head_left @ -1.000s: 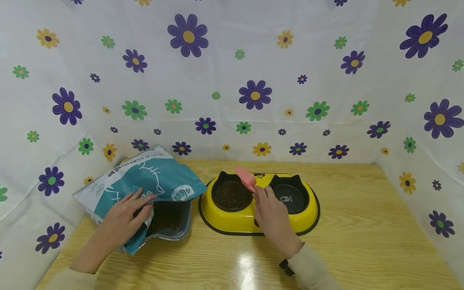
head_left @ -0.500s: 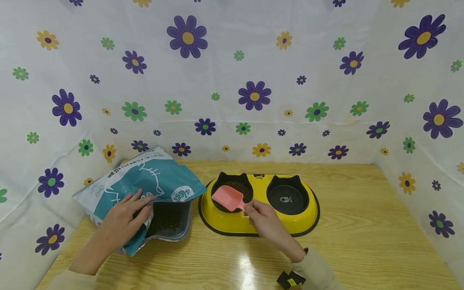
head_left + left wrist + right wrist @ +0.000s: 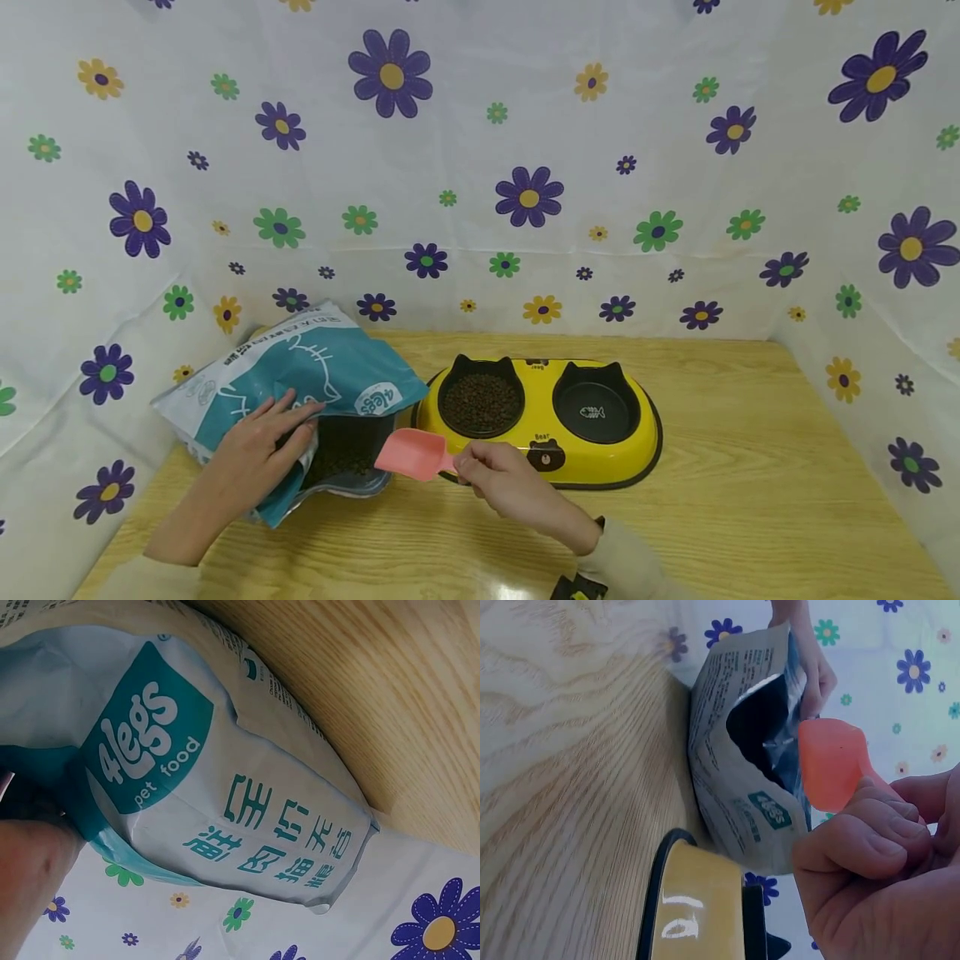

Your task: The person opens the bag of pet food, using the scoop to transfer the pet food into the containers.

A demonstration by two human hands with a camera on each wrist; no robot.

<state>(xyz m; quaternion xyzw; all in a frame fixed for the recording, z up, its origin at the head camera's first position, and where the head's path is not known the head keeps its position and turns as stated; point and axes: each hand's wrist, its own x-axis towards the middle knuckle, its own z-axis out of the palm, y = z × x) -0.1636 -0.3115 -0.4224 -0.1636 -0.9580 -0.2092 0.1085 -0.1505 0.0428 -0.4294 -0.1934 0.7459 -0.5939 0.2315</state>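
Observation:
My right hand (image 3: 513,487) pinches the handle of a pink scoop (image 3: 414,455). The scoop looks bare inside, and its tip is in front of the mouth of a teal and white pet food bag (image 3: 360,371). That bag lies on its side, and brown kibble (image 3: 348,462) shows within. My left hand (image 3: 258,450) grips the bag at the edge of its opening; the bag hides part of the fingers. In the right wrist view the scoop (image 3: 832,765) stands between my right hand (image 3: 885,862) and the bag (image 3: 727,742).
A yellow double bowl stand (image 3: 536,417) is right of the bag. Its left black bowl holds kibble (image 3: 482,404); the right black bowl (image 3: 596,412) has a fishbone print. Behind the wooden table (image 3: 750,458) hangs a flowered white cloth (image 3: 465,167).
My right hand has brought the scoop left and toward me, from over the left bowl to the bag's mouth. The scoop has turned level. My left hand and the bag stay in place.

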